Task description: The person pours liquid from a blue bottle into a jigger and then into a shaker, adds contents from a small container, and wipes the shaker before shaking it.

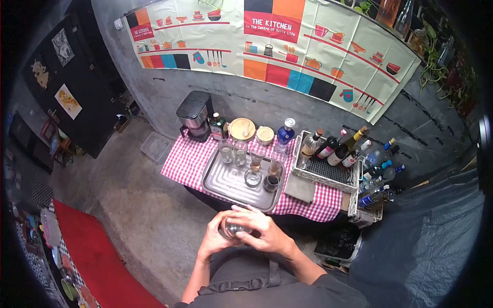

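Note:
In the head view, a shiny grey cup-like vessel (233,229) is held in front of my body, mostly covered by fingers. My left hand (214,237) wraps round its left side. Fingers of my right hand (261,229) curl over its top and right side. Just beyond the hands lies a metal tray (226,180) on a checked cloth (179,158). Several clear glasses stand along its far side, among them a stemmed glass (240,154). Nearer on the tray are a low round glass dish (252,178) and a glass with dark contents (271,183).
Behind the tray stand a coffee maker (194,115), a green bottle (218,126), wooden-lidded jars and a blue bottle (285,133). A white basket (323,178) of bottles is at right, beside a folded grey cloth (300,189). A red-covered surface (97,251) lies left.

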The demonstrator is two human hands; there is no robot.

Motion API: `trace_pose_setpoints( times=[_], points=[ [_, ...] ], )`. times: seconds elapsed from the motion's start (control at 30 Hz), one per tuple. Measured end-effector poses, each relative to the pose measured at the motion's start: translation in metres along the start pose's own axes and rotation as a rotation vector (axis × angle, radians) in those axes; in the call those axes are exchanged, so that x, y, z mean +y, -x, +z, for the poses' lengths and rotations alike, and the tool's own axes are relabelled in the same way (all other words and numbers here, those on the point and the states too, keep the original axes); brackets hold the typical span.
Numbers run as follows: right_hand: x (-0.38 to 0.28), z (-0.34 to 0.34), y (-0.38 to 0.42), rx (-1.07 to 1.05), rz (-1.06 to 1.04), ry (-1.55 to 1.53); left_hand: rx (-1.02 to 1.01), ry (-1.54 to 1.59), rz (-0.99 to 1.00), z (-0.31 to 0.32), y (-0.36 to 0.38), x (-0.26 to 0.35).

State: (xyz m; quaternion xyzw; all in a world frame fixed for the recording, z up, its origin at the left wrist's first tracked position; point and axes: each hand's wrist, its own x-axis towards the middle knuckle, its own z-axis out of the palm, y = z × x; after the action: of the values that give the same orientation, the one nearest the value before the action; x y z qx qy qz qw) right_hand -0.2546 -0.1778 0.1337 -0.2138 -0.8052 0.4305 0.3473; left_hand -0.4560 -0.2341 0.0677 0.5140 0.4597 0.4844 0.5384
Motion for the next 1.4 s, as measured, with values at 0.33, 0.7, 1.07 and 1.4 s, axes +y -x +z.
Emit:
trace_pose_setpoints(
  times=[0.33,0.7,1.07,1.4],
  points=[
    [-0.009,0.018,-0.018,-0.083,-0.014,0.094,-0.048,-0.081,0.02,-0.019,-0.001,0.0],
    [-0.013,0.057,-0.064,-0.054,-0.034,0.171,-0.139,-0.228,0.125,-0.084,-0.014,0.008],
    [-0.015,0.113,-0.121,0.118,0.088,0.161,-0.283,-0.222,0.078,-0.176,-0.038,0.006],
    [-0.018,0.163,-0.15,0.274,0.221,0.244,-0.434,-0.166,-0.019,-0.221,-0.05,0.012]
  ],
)
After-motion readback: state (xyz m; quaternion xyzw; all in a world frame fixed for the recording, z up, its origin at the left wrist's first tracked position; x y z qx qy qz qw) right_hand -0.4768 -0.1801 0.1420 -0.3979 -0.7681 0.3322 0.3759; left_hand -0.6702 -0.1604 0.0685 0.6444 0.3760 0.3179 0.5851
